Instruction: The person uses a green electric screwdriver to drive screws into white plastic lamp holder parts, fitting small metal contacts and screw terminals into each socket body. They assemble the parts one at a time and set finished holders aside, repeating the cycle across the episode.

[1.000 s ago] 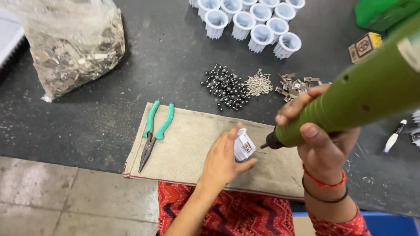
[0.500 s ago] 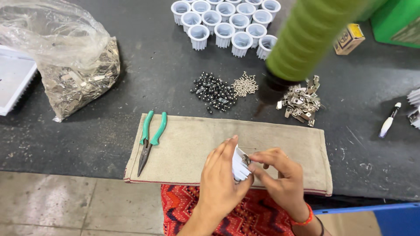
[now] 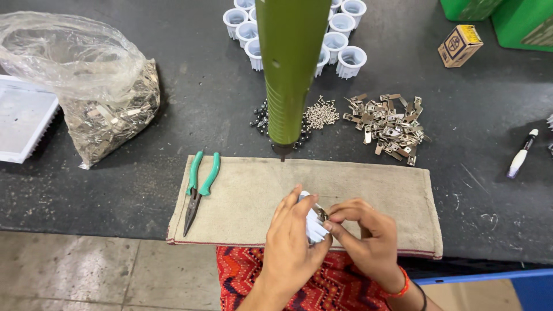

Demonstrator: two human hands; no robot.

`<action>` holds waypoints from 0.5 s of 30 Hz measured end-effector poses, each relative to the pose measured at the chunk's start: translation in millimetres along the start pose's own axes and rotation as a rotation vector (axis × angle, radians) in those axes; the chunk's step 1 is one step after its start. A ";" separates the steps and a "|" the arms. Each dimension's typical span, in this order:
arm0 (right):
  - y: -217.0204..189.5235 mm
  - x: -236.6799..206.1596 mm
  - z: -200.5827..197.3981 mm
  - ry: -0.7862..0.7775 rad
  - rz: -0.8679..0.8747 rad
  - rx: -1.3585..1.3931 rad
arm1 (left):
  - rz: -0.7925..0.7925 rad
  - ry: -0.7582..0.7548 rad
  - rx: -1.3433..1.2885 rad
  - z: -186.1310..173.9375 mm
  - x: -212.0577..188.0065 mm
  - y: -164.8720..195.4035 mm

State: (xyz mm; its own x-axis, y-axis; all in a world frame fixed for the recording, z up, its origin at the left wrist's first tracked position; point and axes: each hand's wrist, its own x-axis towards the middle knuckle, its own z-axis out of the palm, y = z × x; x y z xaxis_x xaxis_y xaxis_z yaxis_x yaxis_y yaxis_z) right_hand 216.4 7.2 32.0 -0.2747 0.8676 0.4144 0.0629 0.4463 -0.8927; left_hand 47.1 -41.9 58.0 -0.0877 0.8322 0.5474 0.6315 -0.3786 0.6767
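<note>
1. Far left, a white tray [image 3: 23,118] pokes in at the edge, and beside it a clear plastic bag [image 3: 92,86] slumps on the dark bench [image 3: 190,75], its bottom full of small metal pieces.
2. Moving right, green-handled pliers [image 3: 199,187] lie on the left end of my beige cloth mat [image 3: 391,193], tips pointing toward me.
3. Near centre, my left hand [image 3: 294,242] has its fingers curled tight around a small white ribbed cup [image 3: 314,224], held just above the near edge of the mat, over my red patterned lap.
4. Straight above that, the green power screwdriver [image 3: 288,69] hangs upright with no hand on it, its bit right at the mat's far edge.
5. Behind it, a cluster of white ribbed cups [image 3: 345,40] stands at the far side; a pile of dark balls [image 3: 262,118] and a pile of small screws [image 3: 321,113] sit near the tool's tip.
6. My right hand [image 3: 366,236] meets the cup from the right, fingertips pinched on a small metal part [image 3: 321,214] at its rim.
7. Farther right: a heap of metal clips [image 3: 389,126], a small cardboard box [image 3: 459,45], and a white marker [image 3: 521,152] near the edge.
</note>
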 end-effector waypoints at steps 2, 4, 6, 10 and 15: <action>7.3 0.7 -0.1 -0.027 -0.009 -0.036 | -0.012 -0.001 0.009 0.0 -0.3 -1.2; 15.4 2.3 -0.9 -0.043 0.041 0.115 | -0.013 0.006 0.024 0.3 1.6 -4.7; 23.8 1.9 0.1 -0.045 0.149 0.467 | 0.023 0.026 -0.102 1.0 1.0 -6.1; 40.8 -8.2 1.1 -0.097 0.617 1.027 | 0.191 0.094 -0.185 4.6 -2.1 -10.0; 47.1 -29.2 -6.7 0.046 0.771 1.136 | 0.084 0.018 -0.234 15.4 -16.5 -9.6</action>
State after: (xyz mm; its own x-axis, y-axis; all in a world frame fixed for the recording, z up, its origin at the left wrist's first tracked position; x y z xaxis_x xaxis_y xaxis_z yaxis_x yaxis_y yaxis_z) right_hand 233.8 4.4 -21.0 -0.4956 0.8280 -0.2623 -0.6354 -0.5515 -0.5405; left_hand 54.3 -45.8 34.9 -0.0576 0.7870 0.6143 0.4417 -0.5317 0.7226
